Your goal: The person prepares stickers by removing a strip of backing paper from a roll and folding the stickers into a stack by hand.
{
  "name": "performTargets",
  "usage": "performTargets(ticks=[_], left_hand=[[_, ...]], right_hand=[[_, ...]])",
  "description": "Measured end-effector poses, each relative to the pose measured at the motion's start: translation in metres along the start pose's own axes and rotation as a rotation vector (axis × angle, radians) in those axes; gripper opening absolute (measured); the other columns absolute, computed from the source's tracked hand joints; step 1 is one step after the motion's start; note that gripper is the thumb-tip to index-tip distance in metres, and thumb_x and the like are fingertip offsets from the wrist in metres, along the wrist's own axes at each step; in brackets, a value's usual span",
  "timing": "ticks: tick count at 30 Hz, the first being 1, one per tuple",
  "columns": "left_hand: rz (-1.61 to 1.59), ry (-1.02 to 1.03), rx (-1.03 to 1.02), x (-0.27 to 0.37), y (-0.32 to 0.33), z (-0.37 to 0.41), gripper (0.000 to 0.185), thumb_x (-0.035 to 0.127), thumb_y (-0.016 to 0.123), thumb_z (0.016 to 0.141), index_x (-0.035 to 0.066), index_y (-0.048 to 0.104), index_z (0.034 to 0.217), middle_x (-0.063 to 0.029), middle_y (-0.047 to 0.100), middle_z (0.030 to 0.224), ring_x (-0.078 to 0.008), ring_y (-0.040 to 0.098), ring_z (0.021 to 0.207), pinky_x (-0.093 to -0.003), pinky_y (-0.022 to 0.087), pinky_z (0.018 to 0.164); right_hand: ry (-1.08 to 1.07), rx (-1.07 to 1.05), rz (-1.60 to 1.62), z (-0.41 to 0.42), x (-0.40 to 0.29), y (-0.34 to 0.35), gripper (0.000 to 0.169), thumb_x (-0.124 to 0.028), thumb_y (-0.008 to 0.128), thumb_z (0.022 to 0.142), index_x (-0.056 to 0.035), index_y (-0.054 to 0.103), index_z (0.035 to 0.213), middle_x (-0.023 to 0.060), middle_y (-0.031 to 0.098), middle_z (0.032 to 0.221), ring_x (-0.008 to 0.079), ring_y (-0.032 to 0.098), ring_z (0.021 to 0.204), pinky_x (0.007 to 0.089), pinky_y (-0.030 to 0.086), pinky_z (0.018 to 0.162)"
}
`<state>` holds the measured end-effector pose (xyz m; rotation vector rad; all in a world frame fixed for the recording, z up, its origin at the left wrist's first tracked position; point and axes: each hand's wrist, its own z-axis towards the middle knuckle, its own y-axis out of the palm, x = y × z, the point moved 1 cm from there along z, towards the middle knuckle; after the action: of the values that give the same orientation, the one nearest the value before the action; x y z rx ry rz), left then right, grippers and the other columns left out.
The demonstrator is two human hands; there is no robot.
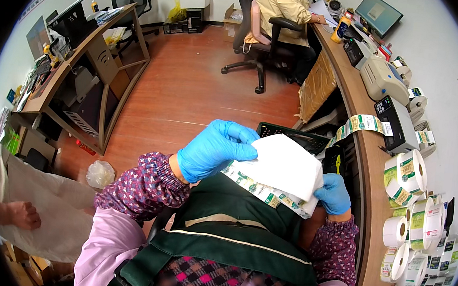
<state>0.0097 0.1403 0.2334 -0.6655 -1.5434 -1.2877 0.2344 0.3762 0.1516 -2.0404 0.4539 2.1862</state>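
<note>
My left hand [220, 150], in a blue disposable glove, pinches the upper left corner of a white paper sheet [280, 164] between thumb and fingers. At the sheet's right edge my right hand [334, 194], also gloved in blue, grips the paper at its lower right. Strips of green and white printed labels [253, 187] show beneath the white sheet, above the dark green apron on my lap. Whether the sheet and the labels are joined cannot be told. Behind the sheet stands a dark plastic crate [269, 128], partly hidden.
Along the right runs a wooden desk [359, 148] with label printers [398, 125], a hanging label strip [342, 132] and several label rolls [395, 231]. A seated person [283, 13] works at its far end. At left are another person's hand [26, 215] and a second desk [95, 37].
</note>
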Motion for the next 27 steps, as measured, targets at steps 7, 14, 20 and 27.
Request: performTargets(ticks=[7,14,20,27], left_hand=[[-0.179,0.015,-0.135,0.005,0.015,-0.003,0.014,0.005,0.069,0.081,-0.002,0.067,0.094,-0.0079,0.067,0.087,-0.0126,0.062,0.078,-0.0247,0.051,0.072],[-0.172,0.191,-0.053,0.019,0.013,0.007,0.016,0.005,0.068,0.084,-0.001,0.065,0.097,-0.0074,0.066,0.09,-0.0133,0.062,0.08,-0.0247,0.051,0.074],[-0.101,0.398,-0.176,0.012,0.023,0.021,0.008,0.014,0.066,0.086,0.008,0.064,0.091,-0.0084,0.059,0.092,-0.0166,0.057,0.085,-0.0281,0.049,0.077],[-0.38,0.382,-0.172,0.007,0.033,0.031,0.022,0.007,0.068,0.083,0.002,0.063,0.104,-0.0092,0.064,0.103,-0.0166,0.063,0.092,-0.0302,0.052,0.082]], right_hand=[[0.093,-0.029,-0.083,0.01,0.015,0.006,0.017,0.004,0.069,0.071,0.0043,0.069,0.088,0.0018,0.065,0.081,0.0089,0.058,0.072,0.0233,0.048,0.067],[0.122,-0.022,-0.046,0.008,0.029,0.005,0.016,-0.002,0.074,0.072,0.0034,0.069,0.087,0.0001,0.064,0.078,0.0076,0.056,0.07,0.023,0.046,0.066],[0.111,-0.032,-0.015,0.005,0.023,0.023,0.019,0.001,0.071,0.072,0.005,0.069,0.09,0.0049,0.067,0.081,0.0102,0.061,0.071,0.0234,0.049,0.068],[0.119,-0.023,-0.068,0.013,0.018,0.035,0.027,0.006,0.065,0.07,0.0068,0.068,0.096,0.0083,0.069,0.087,0.0131,0.063,0.074,0.0251,0.051,0.071]])
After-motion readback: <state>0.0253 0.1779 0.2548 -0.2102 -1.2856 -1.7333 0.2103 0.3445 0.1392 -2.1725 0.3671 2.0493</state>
